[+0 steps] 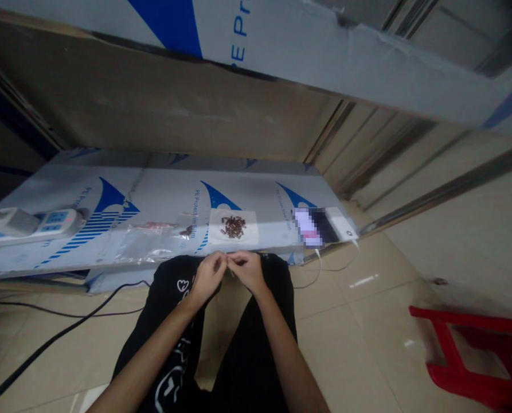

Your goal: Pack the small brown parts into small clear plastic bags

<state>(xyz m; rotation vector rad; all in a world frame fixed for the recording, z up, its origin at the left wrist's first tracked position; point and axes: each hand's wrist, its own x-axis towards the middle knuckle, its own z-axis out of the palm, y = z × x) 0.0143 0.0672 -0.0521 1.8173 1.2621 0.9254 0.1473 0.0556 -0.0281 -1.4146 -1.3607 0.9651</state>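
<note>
At centre frame our left hand and right hand meet, fingers pinched together on something too small to make out, just below the pile of small brown parts on the surface. We judge a loose pinch could drop it onto the floor between our knees

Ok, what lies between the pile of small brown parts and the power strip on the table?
In the head view, a clear plastic bag with a few brown parts lies between the pile and the power strip.
</note>
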